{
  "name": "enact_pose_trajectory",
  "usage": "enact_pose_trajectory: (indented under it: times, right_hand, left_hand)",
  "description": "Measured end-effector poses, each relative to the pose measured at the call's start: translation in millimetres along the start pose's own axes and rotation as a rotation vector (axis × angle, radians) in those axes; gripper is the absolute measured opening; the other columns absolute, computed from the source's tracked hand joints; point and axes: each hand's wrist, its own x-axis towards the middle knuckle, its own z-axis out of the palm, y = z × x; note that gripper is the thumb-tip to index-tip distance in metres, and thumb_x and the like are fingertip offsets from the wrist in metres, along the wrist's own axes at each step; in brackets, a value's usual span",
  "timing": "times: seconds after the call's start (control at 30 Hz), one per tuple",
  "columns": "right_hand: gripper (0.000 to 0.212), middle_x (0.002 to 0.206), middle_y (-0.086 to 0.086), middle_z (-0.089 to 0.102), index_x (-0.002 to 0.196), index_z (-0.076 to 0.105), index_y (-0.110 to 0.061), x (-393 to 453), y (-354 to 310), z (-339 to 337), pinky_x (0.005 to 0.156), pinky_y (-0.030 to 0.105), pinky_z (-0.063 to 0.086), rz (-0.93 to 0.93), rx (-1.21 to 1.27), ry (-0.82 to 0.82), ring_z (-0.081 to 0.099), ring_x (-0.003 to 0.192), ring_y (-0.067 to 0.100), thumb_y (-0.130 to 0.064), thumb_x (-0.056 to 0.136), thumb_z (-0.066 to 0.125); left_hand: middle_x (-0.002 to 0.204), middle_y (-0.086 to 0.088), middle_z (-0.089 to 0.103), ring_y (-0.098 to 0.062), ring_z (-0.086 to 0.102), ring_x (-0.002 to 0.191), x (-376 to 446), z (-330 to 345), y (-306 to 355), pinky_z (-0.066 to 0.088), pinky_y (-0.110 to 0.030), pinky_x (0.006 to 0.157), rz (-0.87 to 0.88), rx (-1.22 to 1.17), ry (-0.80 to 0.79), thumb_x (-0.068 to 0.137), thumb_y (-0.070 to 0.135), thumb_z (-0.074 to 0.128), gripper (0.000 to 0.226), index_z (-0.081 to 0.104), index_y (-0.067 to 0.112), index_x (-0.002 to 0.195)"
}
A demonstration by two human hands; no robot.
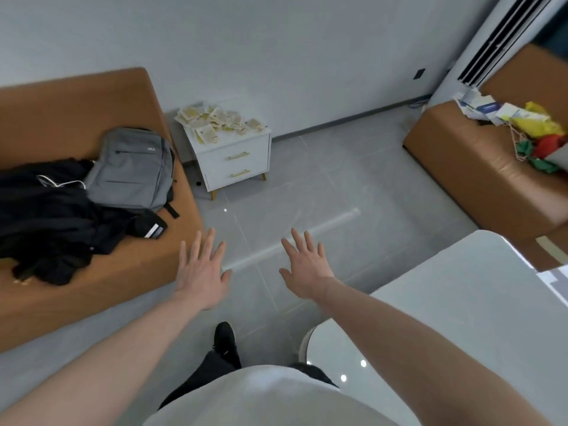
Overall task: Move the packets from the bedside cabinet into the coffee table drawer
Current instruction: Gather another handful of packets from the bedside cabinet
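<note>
Both hands are held out over the grey tiled floor (322,179), palms down, holding nothing; the left hand (201,272) has its fingers straight and spread, and the right hand (305,269) likewise, thumb out to the side; the two are apart, touching neither each other nor any object.

The packets (215,121), pale with yellowish printing, lie in a loose heap well beyond the fingertips of the left hand, covering the top of the white bedside cabinet (236,161); the printing on them is too small to read; the cabinet shows two drawers with gold bar handles, both closed, and stands against the wall on tapered legs.

To the left of the left hand runs an orange sofa (76,99); on it rests a grey backpack (132,170) with a small white logo on its upper panel, the letters not legible; black clothing (46,216) lies heaped against the backpack.

Below and to the right of the right hand sits the white coffee table (461,302), its edge rounded; no drawer is visible from this angle.

Far to the right of the right hand, a second orange seat (476,161) carries papers and boxes and yellow, red and green items (541,133); their lettering is blurred.

A black shoe (226,341) stands on the floor beneath the forearms.
</note>
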Motion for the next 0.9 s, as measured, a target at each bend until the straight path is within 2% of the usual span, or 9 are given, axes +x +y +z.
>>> enact_pose_trajectory:
  times: [0.2,0.47,0.67,0.9]
  right_hand:
    - [0.076,0.173,0.002,-0.014,0.166,0.003,-0.025,64,-20,-36,0.128,0.058,0.003,0.075,0.109,0.03,-0.013,0.16,0.034,-0.047,0.106,0.045]
    - [0.076,0.173,0.003,-0.017,0.166,0.002,-0.024,161,4,-75,0.129,0.057,0.002,0.138,0.102,0.028,-0.015,0.159,0.034,-0.046,0.107,0.043]
    - [0.076,0.173,0.003,-0.019,0.167,-0.001,-0.024,267,42,-107,0.129,0.057,0.002,0.106,0.075,-0.024,-0.016,0.159,0.034,-0.047,0.107,0.04]
    - [0.077,0.173,0.003,-0.018,0.167,-0.002,-0.025,387,75,-160,0.129,0.058,0.002,0.047,-0.015,-0.095,-0.015,0.16,0.034,-0.049,0.107,0.04]
  left_hand:
    - [0.171,-0.009,-0.022,-0.036,-0.018,0.157,89,-39,-48,-0.003,-0.061,0.126,0.076,0.045,-0.022,0.104,0.055,0.03,0.072,0.01,0.022,0.166]
    - [0.169,-0.01,-0.026,-0.036,-0.021,0.156,200,-69,-69,-0.003,-0.061,0.126,0.127,0.04,-0.031,0.104,0.053,0.032,0.074,0.006,0.022,0.166]
    - [0.17,-0.01,-0.023,-0.036,-0.019,0.157,299,-84,-79,-0.004,-0.06,0.126,0.061,0.031,-0.05,0.104,0.052,0.033,0.073,0.008,0.021,0.166]
    - [0.171,-0.009,-0.021,-0.035,-0.018,0.157,386,-111,-99,-0.003,-0.06,0.126,-0.099,-0.06,-0.049,0.104,0.051,0.033,0.073,0.009,0.022,0.166]
